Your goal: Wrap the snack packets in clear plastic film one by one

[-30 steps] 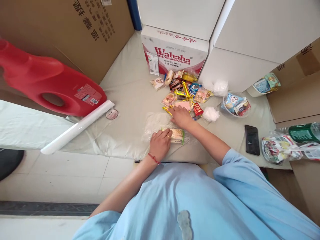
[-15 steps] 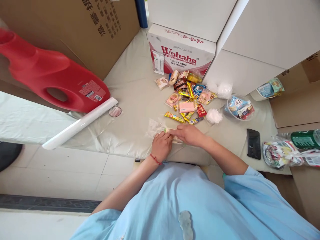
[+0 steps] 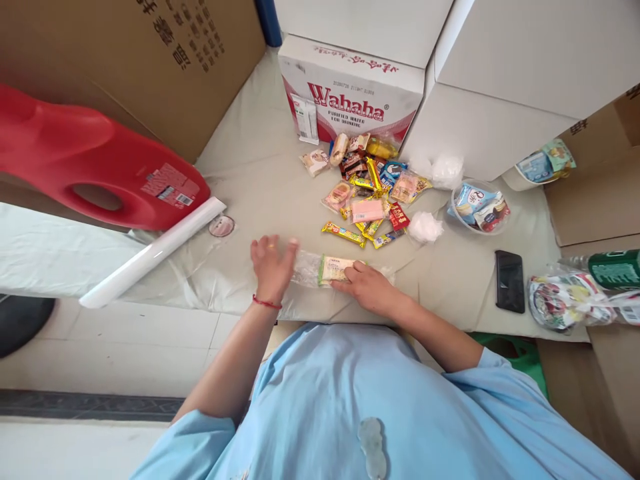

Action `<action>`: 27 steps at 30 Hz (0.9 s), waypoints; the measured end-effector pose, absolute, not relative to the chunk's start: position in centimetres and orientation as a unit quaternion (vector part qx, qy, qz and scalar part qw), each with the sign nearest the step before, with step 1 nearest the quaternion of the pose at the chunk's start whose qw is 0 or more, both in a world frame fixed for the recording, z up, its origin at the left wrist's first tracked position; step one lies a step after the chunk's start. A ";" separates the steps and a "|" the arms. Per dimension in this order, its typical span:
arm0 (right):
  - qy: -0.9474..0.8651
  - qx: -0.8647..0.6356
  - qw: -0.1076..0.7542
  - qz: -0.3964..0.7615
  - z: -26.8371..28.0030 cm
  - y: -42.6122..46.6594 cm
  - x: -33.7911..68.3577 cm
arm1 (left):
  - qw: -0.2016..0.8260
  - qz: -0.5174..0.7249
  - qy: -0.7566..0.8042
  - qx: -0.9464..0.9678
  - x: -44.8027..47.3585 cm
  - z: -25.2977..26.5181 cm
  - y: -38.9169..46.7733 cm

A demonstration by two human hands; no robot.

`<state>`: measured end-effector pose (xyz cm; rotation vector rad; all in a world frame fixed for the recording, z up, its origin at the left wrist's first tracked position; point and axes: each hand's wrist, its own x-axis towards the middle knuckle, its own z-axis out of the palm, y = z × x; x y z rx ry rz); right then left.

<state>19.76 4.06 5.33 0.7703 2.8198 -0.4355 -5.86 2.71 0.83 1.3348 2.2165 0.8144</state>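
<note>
A small snack packet (image 3: 334, 269) with a green edge and pale wrapper lies flat on clear plastic film (image 3: 303, 268) near the front of the covered surface. My right hand (image 3: 371, 287) grips its right end with bent fingers, hiding that part. Left of the packet, my left hand (image 3: 273, 268) is open, fingers raised and thumb apart, beside the film's left end. Whether it touches the film I cannot tell. Just behind them lies a heap of wrapped snacks (image 3: 369, 211), with a yellow snack stick (image 3: 343, 233) closest.
A white roll (image 3: 153, 252) and a red jug (image 3: 110, 170) stand at left. Behind the snacks is a Wahaha carton (image 3: 350, 100). Right of them are crumpled film balls (image 3: 425, 227), a clear tub (image 3: 480, 208) of snacks, a black phone (image 3: 509, 281) and a bottle (image 3: 614, 268).
My left hand has moved left off the packet, and its fingers have opened. My right hand has moved slightly down. More of the packet and film now shows. The view has shifted a little.
</note>
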 end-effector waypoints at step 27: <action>0.768 0.576 -0.150 -0.235 4.5 1.9 25.4 | 0.076 0.096 0.591 0.798 4.1 2.0 -3.6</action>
